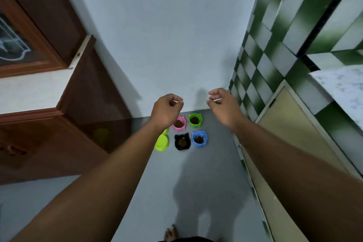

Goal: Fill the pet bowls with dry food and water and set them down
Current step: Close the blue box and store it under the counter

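Bare forearms raised over five pet bowls on the floor; both hands empty.

Left hand (167, 110) and right hand (222, 104): mid-frame, fingers loosely curled, nothing held, well above the bowls. Bowls stand just below frame centre, near the wall's foot. Back row: pink bowl (179, 124), green bowl (195, 120); front row: black bowl (182, 142), blue bowl (199, 139). All four hold brown dry food, upright, eared rims pointing toward the wall. Lime bowl (162, 142), left of the black one, is elongated, long axis running up-frame; partly hidden by the left forearm; contents cannot be told, possibly water. Judged status: food filled and set down; water unconfirmed, task near its end.
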A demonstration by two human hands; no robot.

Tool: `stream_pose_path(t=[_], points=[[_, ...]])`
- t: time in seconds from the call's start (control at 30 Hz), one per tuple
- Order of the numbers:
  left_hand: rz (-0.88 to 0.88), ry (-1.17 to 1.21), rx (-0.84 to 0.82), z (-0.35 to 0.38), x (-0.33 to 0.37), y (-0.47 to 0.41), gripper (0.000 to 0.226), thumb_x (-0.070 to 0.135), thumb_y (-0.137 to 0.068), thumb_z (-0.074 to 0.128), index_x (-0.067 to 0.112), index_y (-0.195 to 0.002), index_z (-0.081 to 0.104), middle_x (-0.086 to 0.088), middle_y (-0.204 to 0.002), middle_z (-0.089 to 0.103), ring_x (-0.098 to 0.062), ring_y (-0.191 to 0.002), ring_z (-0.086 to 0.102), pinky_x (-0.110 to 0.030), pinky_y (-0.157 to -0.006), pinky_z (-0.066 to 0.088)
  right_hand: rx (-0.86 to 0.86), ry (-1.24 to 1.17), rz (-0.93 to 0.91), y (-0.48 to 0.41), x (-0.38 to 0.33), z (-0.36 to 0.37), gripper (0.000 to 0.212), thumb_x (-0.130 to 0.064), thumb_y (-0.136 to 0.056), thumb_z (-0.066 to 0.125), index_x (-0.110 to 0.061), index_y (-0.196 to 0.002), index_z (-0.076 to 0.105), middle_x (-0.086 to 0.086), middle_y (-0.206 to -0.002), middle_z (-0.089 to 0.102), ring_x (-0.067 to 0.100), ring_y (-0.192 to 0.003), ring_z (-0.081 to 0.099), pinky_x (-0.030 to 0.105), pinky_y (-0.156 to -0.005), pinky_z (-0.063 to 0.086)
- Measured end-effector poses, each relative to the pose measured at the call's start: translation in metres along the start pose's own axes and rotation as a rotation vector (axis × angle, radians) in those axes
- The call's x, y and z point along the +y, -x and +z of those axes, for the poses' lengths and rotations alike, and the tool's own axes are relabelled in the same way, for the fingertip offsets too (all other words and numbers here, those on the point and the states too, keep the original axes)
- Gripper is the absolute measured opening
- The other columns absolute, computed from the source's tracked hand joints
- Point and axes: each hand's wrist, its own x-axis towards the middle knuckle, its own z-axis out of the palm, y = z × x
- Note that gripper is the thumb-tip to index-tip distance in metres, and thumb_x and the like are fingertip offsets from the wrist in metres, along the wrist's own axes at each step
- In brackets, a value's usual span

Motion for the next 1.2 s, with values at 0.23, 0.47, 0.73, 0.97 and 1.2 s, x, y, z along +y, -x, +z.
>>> stream_pose_path(t=[0.23,0.47,0.73,0.97,1.2], points=[[0.078,0.021,-0.102,0.066,0.05,0.037,0.009,0.024,-0.096,0.064,0.029,-0.093,0.071,0.003,-0.085,0.073,-0.018,-0.082,0.069,-0.03,-0.077,0.055,0.139,0.009,0.024,0.044,0.019,-0.073,0.017,-0.017,-0.093,0.066,-0.017,-0.11,0.063,-0.004,-0.099,0.065,0.004,-0.08,0.061,0.013,-0.07,0.047],[0.246,0.01,-0.36,0.126,0.102,0.081,0.015,0.021,-0.095,0.061,0.032,-0.095,0.072,-0.004,-0.09,0.074,-0.027,-0.088,0.071,-0.044,-0.082,0.059,0.415,0.126,0.057,0.122,0.023,-0.156,0.015,-0.022,-0.093,0.063,-0.017,-0.107,0.064,-0.008,-0.095,0.064,-0.003,-0.077,0.058,0.005,-0.065,0.039],[0.395,0.127,-0.656,0.206,0.153,0.175,0.009,0.016,-0.101,0.062,0.02,-0.096,0.069,-0.011,-0.09,0.072,-0.021,-0.081,0.069,-0.045,-0.083,0.063,0.703,0.097,0.151,0.26,0.031,-0.223,0.013,-0.016,-0.095,0.06,-0.014,-0.107,0.065,-0.009,-0.088,0.062,0.011,-0.079,0.061,0.022,-0.071,0.05],[0.503,0.151,-0.927,0.266,0.183,0.287,0.01,0.016,-0.1,0.063,0.023,-0.095,0.069,-0.007,-0.087,0.072,-0.021,-0.081,0.069,-0.039,-0.077,0.061,0.969,0.08,0.254,0.391,0.045,-0.272,0.011,-0.019,-0.097,0.06,-0.013,-0.105,0.064,0.001,-0.088,0.064,0.003,-0.061,0.055,0.014,-0.055,0.046],[0.549,0.124,-1.08,0.321,0.212,0.39,0.01,0.016,-0.103,0.059,0.017,-0.103,0.069,-0.007,-0.09,0.073,-0.019,-0.084,0.07,-0.033,-0.078,0.062,1.139,0.126,0.335,0.494,0.071,-0.33,0.01,-0.022,-0.096,0.061,-0.017,-0.103,0.065,-0.005,-0.088,0.062,0.005,-0.075,0.056,0.011,-0.067,0.043]])
